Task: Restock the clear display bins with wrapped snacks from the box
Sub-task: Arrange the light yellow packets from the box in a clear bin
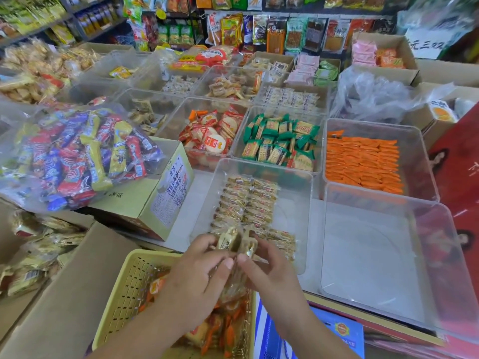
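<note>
Box [72,275] sits far left, open, wrapped packs inside. Our left hand [197,270] & right hand [269,275] both grip a bunch of gold-wrapped snacks [237,244] btwn them, at the clear bin's [295,218] near edge, above a yellow basket [129,281].

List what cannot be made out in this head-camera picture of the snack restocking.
- Head view: how many gold-wrapped snacks are held; fingers of the left hand and right hand cover them.
- Head view: contents of the yellow perforated plastic basket; left forearm hides most.
- Head view: print on the pale yellow cardboard carton; too small.
</note>
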Available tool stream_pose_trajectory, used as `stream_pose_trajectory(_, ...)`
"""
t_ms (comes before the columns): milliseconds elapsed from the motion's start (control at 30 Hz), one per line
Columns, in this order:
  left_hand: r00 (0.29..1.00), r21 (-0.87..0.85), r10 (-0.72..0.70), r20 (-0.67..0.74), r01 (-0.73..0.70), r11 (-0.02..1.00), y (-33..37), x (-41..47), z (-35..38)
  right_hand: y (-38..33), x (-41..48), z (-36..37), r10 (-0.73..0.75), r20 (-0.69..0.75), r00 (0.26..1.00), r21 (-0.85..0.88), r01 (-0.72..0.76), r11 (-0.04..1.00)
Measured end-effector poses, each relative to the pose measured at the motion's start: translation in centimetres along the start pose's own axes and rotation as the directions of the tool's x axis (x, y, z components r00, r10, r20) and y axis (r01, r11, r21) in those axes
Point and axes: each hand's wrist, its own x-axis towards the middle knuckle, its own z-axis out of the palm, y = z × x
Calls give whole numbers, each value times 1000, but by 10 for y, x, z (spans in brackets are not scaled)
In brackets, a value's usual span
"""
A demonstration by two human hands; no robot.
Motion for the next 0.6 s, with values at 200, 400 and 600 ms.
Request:
stream_pose_trajectory(200,981,-108,-90,174,110,988,-16,18,8,-4,27,-22,-25,-77,997,-238,6,971)
stream_pose_trajectory(400,961,-383,-259,93,274,882,-37,37,12,-10,61,-42,-81,-141,987,-364,24,931)
stream_pose_trajectory(600,780,-649,-619,93,519,556,-68,42,15,-36,118,-82,-295,58,954,-921,165,353)
